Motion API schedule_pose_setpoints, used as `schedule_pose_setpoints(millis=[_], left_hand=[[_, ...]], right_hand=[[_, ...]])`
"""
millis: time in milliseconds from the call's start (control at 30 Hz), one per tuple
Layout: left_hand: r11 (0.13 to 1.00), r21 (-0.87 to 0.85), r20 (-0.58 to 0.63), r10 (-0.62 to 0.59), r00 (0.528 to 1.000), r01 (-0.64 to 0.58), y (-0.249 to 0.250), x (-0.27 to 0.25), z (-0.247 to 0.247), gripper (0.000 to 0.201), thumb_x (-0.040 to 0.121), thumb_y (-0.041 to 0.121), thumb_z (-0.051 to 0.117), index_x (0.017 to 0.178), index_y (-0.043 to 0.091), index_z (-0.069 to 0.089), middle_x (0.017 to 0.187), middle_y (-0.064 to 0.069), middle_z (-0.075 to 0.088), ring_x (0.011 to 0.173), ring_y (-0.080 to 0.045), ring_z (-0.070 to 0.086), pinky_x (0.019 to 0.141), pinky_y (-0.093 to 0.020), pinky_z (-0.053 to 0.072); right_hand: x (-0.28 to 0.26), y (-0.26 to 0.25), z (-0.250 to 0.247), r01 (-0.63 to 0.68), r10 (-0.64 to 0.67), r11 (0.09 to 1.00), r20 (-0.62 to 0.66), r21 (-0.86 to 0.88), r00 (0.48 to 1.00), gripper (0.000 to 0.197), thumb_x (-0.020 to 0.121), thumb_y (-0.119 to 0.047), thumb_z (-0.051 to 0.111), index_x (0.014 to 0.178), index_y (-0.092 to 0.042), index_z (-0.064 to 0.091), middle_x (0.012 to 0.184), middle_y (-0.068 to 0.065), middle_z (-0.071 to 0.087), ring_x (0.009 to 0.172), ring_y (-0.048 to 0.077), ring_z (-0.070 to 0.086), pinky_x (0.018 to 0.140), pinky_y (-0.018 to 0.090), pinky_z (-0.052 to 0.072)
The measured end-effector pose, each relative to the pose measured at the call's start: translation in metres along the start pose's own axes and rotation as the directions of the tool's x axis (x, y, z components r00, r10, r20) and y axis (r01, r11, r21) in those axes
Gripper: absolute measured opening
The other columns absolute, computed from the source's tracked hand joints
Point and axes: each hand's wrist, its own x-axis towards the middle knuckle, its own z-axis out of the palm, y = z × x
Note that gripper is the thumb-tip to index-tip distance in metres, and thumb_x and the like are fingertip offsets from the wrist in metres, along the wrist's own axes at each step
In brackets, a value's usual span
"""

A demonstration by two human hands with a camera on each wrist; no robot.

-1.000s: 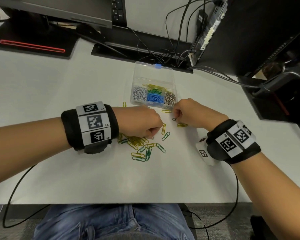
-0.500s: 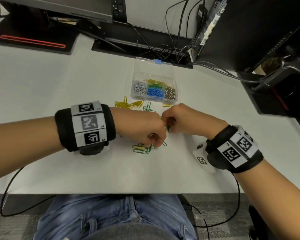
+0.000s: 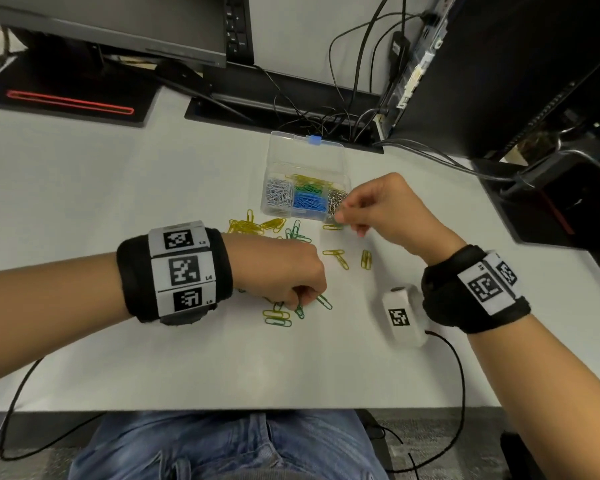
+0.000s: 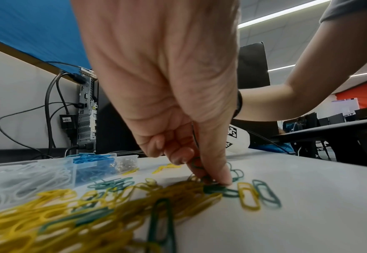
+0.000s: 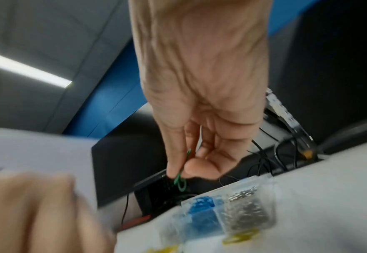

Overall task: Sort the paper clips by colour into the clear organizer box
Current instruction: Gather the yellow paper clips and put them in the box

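Observation:
The clear organizer box [image 3: 340, 157] stands open mid-table, its compartments holding white, blue, green, yellow and silver clips. Yellow and green paper clips [image 3: 257, 225] lie scattered on the white table in front of it. My right hand [image 3: 342, 216] pinches a green paper clip [image 5: 180, 181] between thumb and forefinger, just at the box's front right corner. Lower down, my left hand [image 3: 302, 299] is curled over the loose pile and pinches green clips [image 4: 202, 172] against the table. In the left wrist view the box [image 4: 54, 171] sits at the left, behind the yellow clips [image 4: 48, 214].
A white tagged device [image 3: 400, 315] with a black cable lies by my right wrist. Monitor stands [image 3: 66, 95], a tangle of cables [image 3: 326, 116] and a black computer case [image 3: 499, 64] line the back. The table's front edge [image 3: 222, 407] runs just above my lap.
My hands met over the pile half a second ago. Since then the right hand has moved up and right to the box with a green clip; the left hand stayed low on the pile.

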Motion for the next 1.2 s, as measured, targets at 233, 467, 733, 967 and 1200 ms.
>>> schedule_pose_setpoints(millis=[233, 467, 733, 967, 1200], left_hand=[[0.981, -0.192, -0.16, -0.039, 0.986, 0.008, -0.002, -0.015, -0.008, 0.015, 0.086, 0.018, 0.066, 0.1, 0.018, 0.073, 0.085, 0.011, 0.065, 0.072, 0.003, 0.055, 0.066, -0.003, 0.035], [0.906, -0.41, -0.486, -0.317, 0.814, 0.108, -0.036, -0.026, -0.054, 0.012, 0.079, 0.018, 0.075, 0.09, 0.019, 0.076, 0.075, 0.021, 0.063, 0.068, 0.013, 0.056, 0.061, -0.001, 0.037], [0.886, -0.37, -0.539, -0.45, 0.712, 0.281, -0.076, 0.018, -0.082, 0.015, 0.078, 0.015, 0.075, 0.092, 0.011, 0.076, 0.079, 0.003, 0.069, 0.068, -0.002, 0.057, 0.064, -0.01, 0.04], [0.903, -0.326, -0.562, -0.424, 0.71, 0.282, -0.08, -0.002, -0.081, 0.023, 0.077, 0.021, 0.077, 0.098, 0.015, 0.073, 0.087, 0.005, 0.068, 0.066, 0.004, 0.05, 0.056, -0.001, 0.034], [0.905, -0.197, -0.464, -0.425, 0.777, 0.377, -0.064, -0.035, -0.066, 0.01, 0.077, 0.023, 0.076, 0.086, 0.019, 0.072, 0.07, 0.018, 0.055, 0.063, -0.002, 0.046, 0.054, -0.011, 0.031]], right_hand=[[0.021, -0.006, -0.009, -0.061, 0.068, 0.853, 0.005, 0.518, 0.998, 0.01, 0.081, 0.0, 0.067, 0.091, 0.004, 0.07, 0.077, 0.014, 0.067, 0.06, 0.014, 0.059, 0.057, 0.02, 0.055], [0.028, -0.001, -0.011, -0.033, 0.069, 0.83, -0.045, 0.556, 0.997, 0.01, 0.082, -0.001, 0.067, 0.09, 0.004, 0.069, 0.071, 0.011, 0.066, 0.062, 0.016, 0.06, 0.059, 0.023, 0.055], [0.044, 0.001, -0.004, -0.026, 0.107, 0.945, -0.236, 0.325, 0.966, 0.012, 0.079, 0.0, 0.071, 0.086, 0.009, 0.066, 0.071, 0.013, 0.064, 0.051, 0.011, 0.054, 0.051, 0.022, 0.049], [0.067, -0.009, 0.012, 0.028, -0.015, 0.998, -0.232, 0.052, 0.973, 0.01, 0.078, -0.004, 0.073, 0.073, -0.008, 0.066, 0.066, 0.006, 0.063, 0.054, 0.009, 0.054, 0.052, 0.016, 0.046], [0.059, -0.018, 0.022, 0.116, -0.177, 0.918, -0.13, -0.379, 0.975, 0.011, 0.082, -0.009, 0.068, 0.09, -0.015, 0.072, 0.083, -0.001, 0.062, 0.062, 0.003, 0.045, 0.054, 0.011, 0.034]])
